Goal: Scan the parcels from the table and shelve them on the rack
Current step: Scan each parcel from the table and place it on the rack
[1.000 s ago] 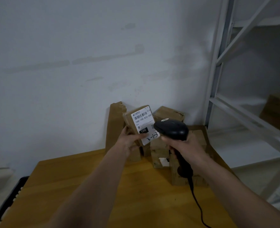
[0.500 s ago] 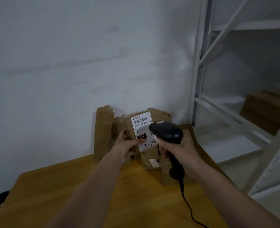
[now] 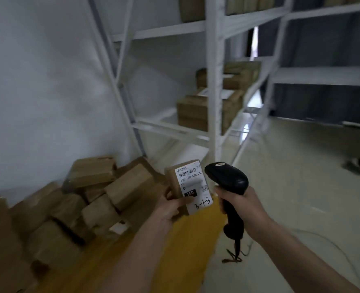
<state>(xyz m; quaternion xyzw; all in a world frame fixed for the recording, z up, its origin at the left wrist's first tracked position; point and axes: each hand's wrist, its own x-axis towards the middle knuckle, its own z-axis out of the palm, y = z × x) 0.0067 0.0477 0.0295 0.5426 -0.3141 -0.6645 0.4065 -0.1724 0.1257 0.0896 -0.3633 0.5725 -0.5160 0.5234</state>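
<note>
In the head view, a small cardboard parcel [image 3: 175, 182] is held up in the left hand [image 3: 170, 210], the thumb pressed onto the lower edge of its white shipping label [image 3: 194, 187] and the fingers curled behind the box. On the label a barcode, the printed line "150 150 A26 050", a black tag reading "150" and the handwritten mark "3-1-3" can be read. The parcel is raised above the far edge of the yellow wooden table [image 3: 183, 246], its label turned toward the camera.

Just right of the parcel, a black handheld barcode scanner [image 3: 227, 178] is gripped by the right hand [image 3: 242, 206], the fingers wrapped fully round its handle, with the head tilted toward the label but not touching it. A thin cable [image 3: 236, 250] hangs from the handle's base.

Left of the held parcel, a loose pile of brown cardboard parcels [image 3: 94, 197] lies on the table against the white wall; this part is blurred.

Behind the parcel, the white metal rack [image 3: 215, 102] stands with its shelves. Shelved cardboard boxes [image 3: 196, 111] are seen on a middle shelf, and more boxes [image 3: 191, 9] on the shelf above. Right of the rack, pale floor is visible.
</note>
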